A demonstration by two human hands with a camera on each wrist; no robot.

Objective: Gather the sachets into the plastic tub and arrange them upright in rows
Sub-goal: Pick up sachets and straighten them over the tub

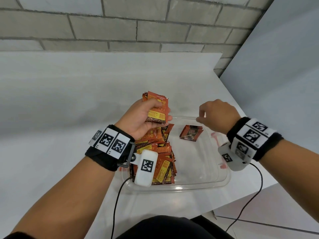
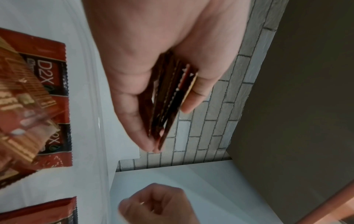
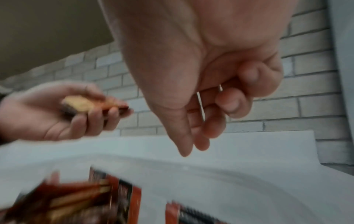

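Observation:
My left hand (image 1: 160, 111) grips a stack of red-orange sachets (image 1: 158, 107) above the far left corner of the clear plastic tub (image 1: 181, 188). In the left wrist view the stack (image 2: 168, 97) is edge-on between thumb and fingers (image 2: 134, 115). A heap of sachets (image 1: 160, 152) fills the tub's left side, partly hidden by my left wrist. A small flat stack marked D2X (image 1: 190, 133) lies on the tub floor near the far wall. My right hand (image 1: 200, 114) hovers over the tub's far rim with its fingers loosely curled and nothing in them; the right wrist view (image 3: 193, 148) is blurred.
The tub stands on a white table (image 1: 69, 100) whose right edge (image 1: 250, 135) runs diagonally close by. A grey brick wall (image 1: 120, 28) lies behind and a white panel (image 1: 284, 66) at the right. Black cables (image 1: 117, 204) trail from both wrists.

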